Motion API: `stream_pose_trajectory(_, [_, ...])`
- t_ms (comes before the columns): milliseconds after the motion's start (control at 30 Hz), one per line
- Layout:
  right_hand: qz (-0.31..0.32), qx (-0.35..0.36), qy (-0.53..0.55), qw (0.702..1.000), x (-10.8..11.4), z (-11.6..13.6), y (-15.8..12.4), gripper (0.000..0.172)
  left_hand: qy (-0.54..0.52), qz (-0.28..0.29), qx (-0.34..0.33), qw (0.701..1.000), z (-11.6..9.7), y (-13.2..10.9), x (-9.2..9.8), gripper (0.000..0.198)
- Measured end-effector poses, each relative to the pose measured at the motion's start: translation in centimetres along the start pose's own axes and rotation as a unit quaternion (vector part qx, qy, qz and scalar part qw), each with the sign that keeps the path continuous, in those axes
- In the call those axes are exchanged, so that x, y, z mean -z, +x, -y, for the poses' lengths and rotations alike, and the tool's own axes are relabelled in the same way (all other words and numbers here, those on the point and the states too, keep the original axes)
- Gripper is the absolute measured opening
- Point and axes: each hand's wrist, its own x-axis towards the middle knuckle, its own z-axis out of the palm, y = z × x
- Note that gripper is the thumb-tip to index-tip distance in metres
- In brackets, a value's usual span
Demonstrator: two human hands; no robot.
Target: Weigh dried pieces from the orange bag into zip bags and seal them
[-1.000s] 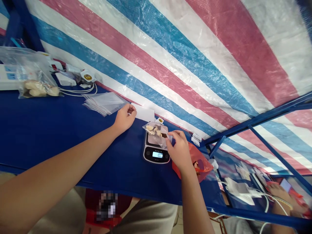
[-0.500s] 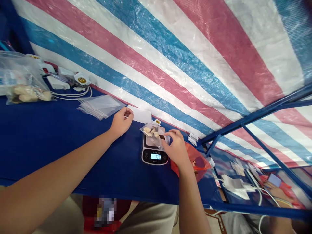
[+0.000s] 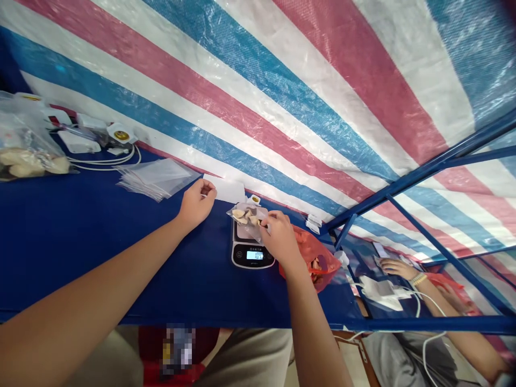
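Note:
A small clear plastic bag (image 3: 252, 228) with pale, sliced dried pieces inside lies tilted on a digital kitchen scale (image 3: 253, 263). The lit display seems to read 10.4. My right hand (image 3: 279, 236) pinches the bag's right edge between thumb and fingers. To the left, my left hand (image 3: 197, 204) rests by a white sheet of paper (image 3: 228, 189), its fingers curled together; whatever they may hold is hidden. Flat empty zip bags (image 3: 157, 177) lie fanned out just left of that hand. An open red plastic bag (image 3: 324, 263) with brownish pieces in it sits beyond my right wrist.
At far left stands a large clear bag of pale pieces (image 3: 34, 161), near white boxes and a coiled white cable (image 3: 105, 161). Small folded papers (image 3: 313, 223) lie against the striped tarp. Past a blue metal frame (image 3: 427, 324), another person's hand (image 3: 397, 267) reaches over a table.
My right hand's fingers have closed onto the bag's edge. My left hand stays curled by the paper. The other person's hand has reached further back. The view has shifted slightly.

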Motion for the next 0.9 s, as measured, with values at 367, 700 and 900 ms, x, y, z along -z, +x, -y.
stream_pose_trajectory(367, [-0.09,-0.047,0.058,0.993,3.1,-5.3,-4.4,0.015,0.086,0.115,-0.169,0.975,-0.6,-1.3,-0.4,0.019])
stream_pose_trajectory(700, [-0.078,-0.049,0.201,0.975,-0.4,-2.9,-3.4,0.019,0.063,0.174,-0.15,0.971,-0.6,-2.0,-1.2,0.019])
stream_pose_trajectory(900, [-0.04,-0.134,0.42,0.896,-1.3,-2.6,-2.7,0.017,0.023,0.191,-0.134,0.972,-1.0,-2.2,-1.3,0.015])
